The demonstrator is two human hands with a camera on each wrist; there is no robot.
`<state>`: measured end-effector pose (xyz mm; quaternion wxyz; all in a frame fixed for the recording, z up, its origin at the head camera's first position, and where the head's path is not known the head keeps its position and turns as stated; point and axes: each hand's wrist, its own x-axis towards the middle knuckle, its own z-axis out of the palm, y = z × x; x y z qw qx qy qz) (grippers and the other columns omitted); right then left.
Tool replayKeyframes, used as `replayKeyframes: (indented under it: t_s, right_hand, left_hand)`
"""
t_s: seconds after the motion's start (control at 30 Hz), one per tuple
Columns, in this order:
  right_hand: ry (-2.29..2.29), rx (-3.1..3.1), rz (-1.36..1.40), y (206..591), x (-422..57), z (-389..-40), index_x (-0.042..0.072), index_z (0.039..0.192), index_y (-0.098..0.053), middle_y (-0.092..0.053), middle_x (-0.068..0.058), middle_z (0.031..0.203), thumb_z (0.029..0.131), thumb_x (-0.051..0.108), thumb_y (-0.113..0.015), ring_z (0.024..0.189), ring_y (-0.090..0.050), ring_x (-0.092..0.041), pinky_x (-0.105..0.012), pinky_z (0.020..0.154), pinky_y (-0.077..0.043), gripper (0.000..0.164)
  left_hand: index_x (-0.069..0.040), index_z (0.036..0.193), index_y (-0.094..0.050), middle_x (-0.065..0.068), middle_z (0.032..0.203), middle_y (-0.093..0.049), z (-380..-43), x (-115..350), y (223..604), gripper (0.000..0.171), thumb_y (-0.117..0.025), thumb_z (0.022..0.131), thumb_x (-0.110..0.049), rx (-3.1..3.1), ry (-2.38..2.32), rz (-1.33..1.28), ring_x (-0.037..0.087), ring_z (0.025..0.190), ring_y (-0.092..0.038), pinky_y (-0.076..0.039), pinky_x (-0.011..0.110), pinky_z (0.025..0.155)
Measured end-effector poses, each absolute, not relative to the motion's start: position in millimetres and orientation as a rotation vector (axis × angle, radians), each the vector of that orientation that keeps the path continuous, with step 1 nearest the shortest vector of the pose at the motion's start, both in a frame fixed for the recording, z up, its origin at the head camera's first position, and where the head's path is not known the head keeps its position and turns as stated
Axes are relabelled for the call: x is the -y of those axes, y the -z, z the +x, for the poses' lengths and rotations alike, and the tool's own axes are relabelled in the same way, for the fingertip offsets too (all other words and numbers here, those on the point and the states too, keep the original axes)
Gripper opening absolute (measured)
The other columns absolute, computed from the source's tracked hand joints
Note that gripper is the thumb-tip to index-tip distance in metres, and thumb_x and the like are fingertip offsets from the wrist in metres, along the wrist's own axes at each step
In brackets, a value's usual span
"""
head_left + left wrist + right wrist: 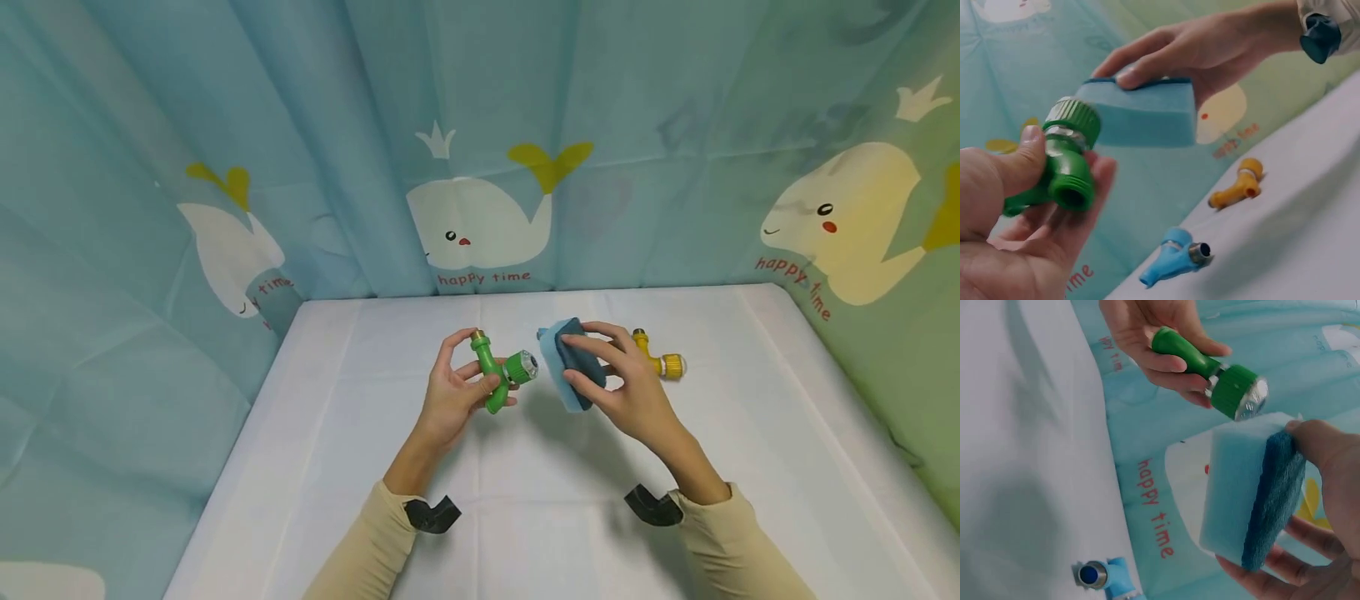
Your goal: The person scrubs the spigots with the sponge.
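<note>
My left hand (pixel 448 404) holds a green plastic tap (pixel 491 375) with a ribbed round knob, above the table. The thumb lies across the tap's body, and the knob faces right. In my right hand (pixel 637 396), thumb and fingers pinch a sponge (pixel 1141 119), light blue with a darker blue scouring pad (pixel 1275 497). The sponge is close to the green tap's knob; whether they touch, I cannot tell. A yellow tap (pixel 667 365) lies on the table behind the right hand. A blue tap (pixel 1172 259) lies beside it, mostly hidden by the sponge in the head view.
A white cloth covers the table (pixel 480 542). Blue curtains (pixel 360 167) with printed whales hang behind its far edge and on the left, and a greenish one hangs on the right. Black bands (pixel 432 515) sit at both sleeve cuffs.
</note>
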<state>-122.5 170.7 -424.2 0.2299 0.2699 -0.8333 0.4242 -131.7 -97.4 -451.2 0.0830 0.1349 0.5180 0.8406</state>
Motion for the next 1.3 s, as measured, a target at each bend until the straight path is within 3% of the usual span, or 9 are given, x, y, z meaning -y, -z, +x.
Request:
replayKeyframes:
  t_s: [0.27, 0.57, 0.77, 0.9, 1.0, 1.1, 1.2, 1.3]
  right_hand:
    - [-1.138, 2.321, 0.646, 426.5, -179.8, -117.0, 0.011, 0.129, -0.071, -0.056, -0.018, 0.14, 0.082, 0.003, -0.086, 0.118, -0.061, -0.034, -0.033, 0.072, -0.062, 0.05]
    - [-1.152, 2.29, 0.635, 429.9, -184.6, -114.7, 0.012, 0.128, -0.072, -0.057, -0.016, 0.139, 0.081, 0.001, -0.086, 0.115, -0.061, -0.033, -0.018, 0.072, -0.056, 0.051]
    - [-1.137, 2.289, 0.644, 431.2, -184.2, -113.3, 0.011, 0.128, -0.072, -0.058, -0.017, 0.138, 0.08, 0.002, -0.087, 0.116, -0.061, -0.035, -0.028, 0.07, -0.06, 0.051]
    - [-1.146, 2.295, 0.638, 432.7, -184.6, -112.7, 0.011, 0.128, -0.072, -0.058, -0.017, 0.137, 0.08, 0.002, -0.087, 0.116, -0.061, -0.036, -0.03, 0.069, -0.061, 0.051]
    - [-1.148, 2.297, 0.634, 433.1, -184.9, -112.5, 0.012, 0.128, -0.072, -0.058, -0.017, 0.138, 0.08, 0.002, -0.087, 0.117, -0.061, -0.035, -0.028, 0.07, -0.06, 0.051]
    - [-1.153, 2.297, 0.632, 434.0, -184.8, -112.3, 0.012, 0.128, -0.072, -0.058, -0.017, 0.138, 0.08, 0.002, -0.087, 0.117, -0.061, -0.035, -0.027, 0.07, -0.06, 0.051]
    - [-1.151, 2.302, 0.632, 435.1, -184.4, -112.1, 0.012, 0.128, -0.072, -0.058, -0.016, 0.138, 0.08, 0.003, -0.087, 0.118, -0.06, -0.034, -0.027, 0.07, -0.06, 0.051]
    - [-1.143, 2.312, 0.634, 436.0, -184.1, -111.8, 0.012, 0.128, -0.072, -0.057, -0.016, 0.138, 0.081, 0.004, -0.087, 0.118, -0.06, -0.033, -0.028, 0.07, -0.06, 0.05]
  left_hand:
    - [-0.018, 0.152, -0.026, 0.022, 0.124, -0.062, -129.3, 99.6, 452.9, 0.066, -0.052, 0.101, 0.014, -1.402, -2.411, 0.487, 0.035, 0.099, -0.073, -0.056, 0.06, 0.088]
    - [-0.019, 0.16, -0.024, 0.025, 0.131, -0.06, -126.9, 98.3, 455.0, 0.074, -0.056, 0.1, 0.011, -1.381, -2.451, 0.475, 0.036, 0.1, -0.074, -0.06, 0.052, 0.085]
    - [-0.031, 0.153, -0.015, 0.035, 0.146, -0.044, -127.0, 97.9, 459.3, 0.062, -0.048, 0.108, -0.004, -1.292, -2.372, 0.531, 0.033, 0.1, -0.073, -0.058, 0.042, 0.094]
    - [-0.035, 0.148, -0.014, 0.039, 0.148, -0.034, -126.0, 95.8, 458.8, 0.055, -0.041, 0.11, -0.004, -1.197, -2.374, 0.528, 0.033, 0.103, -0.072, -0.055, 0.042, 0.098]
    - [-0.035, 0.145, -0.015, 0.038, 0.152, -0.025, -125.1, 94.9, 456.1, 0.043, -0.035, 0.113, -0.015, -1.144, -2.384, 0.495, 0.034, 0.106, -0.068, -0.053, 0.043, 0.101]
    - [-0.036, 0.141, -0.021, 0.035, 0.158, -0.018, -123.2, 95.3, 454.1, 0.03, -0.028, 0.111, -0.036, -1.113, -2.387, 0.44, 0.037, 0.108, -0.063, -0.052, 0.044, 0.101]
    - [-0.036, 0.136, -0.026, 0.032, 0.161, -0.018, -121.9, 96.1, 453.5, 0.032, -0.023, 0.107, -0.05, -1.089, -2.39, 0.398, 0.039, 0.108, -0.06, -0.051, 0.044, 0.1]
    - [-0.034, 0.138, -0.029, 0.03, 0.162, -0.02, -121.6, 96.7, 454.2, 0.034, -0.025, 0.108, -0.05, -1.073, -2.4, 0.372, 0.039, 0.109, -0.06, -0.051, 0.045, 0.101]
